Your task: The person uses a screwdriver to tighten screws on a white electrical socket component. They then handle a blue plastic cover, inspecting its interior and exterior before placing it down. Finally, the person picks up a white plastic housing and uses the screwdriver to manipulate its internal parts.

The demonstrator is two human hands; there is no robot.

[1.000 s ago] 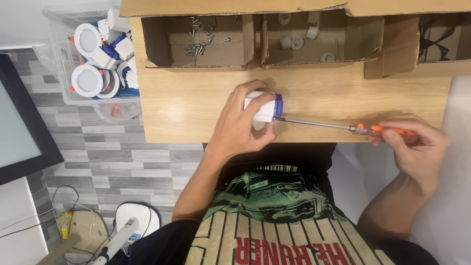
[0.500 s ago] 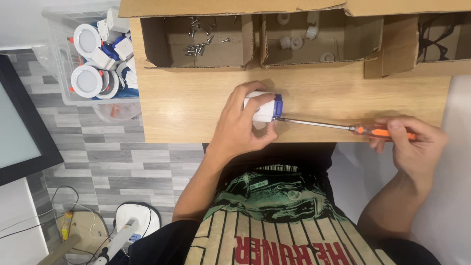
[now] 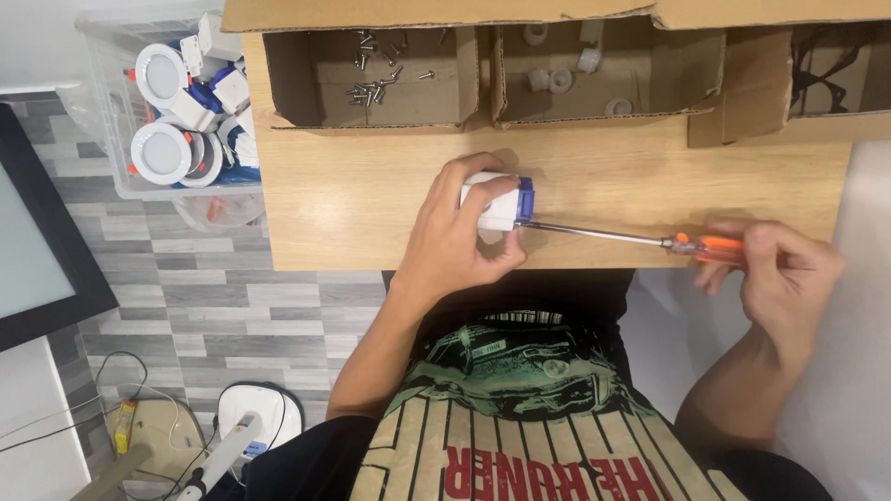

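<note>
Light is bright, even and diffuse, falling from above my head. My left hand (image 3: 459,232) casts only a short, soft shadow onto the wooden table (image 3: 343,204). The insides of the cardboard boxes (image 3: 371,79) sit in mild shade. The white floor area at the right edge is washed out, close to overexposed. My right hand (image 3: 780,278) shows slight motion blur at the fingers; the screwdriver (image 3: 640,239) shaft carries a thin glint. Straight edges bow a little toward the frame corners. Focus is sharp at the centre.
</note>
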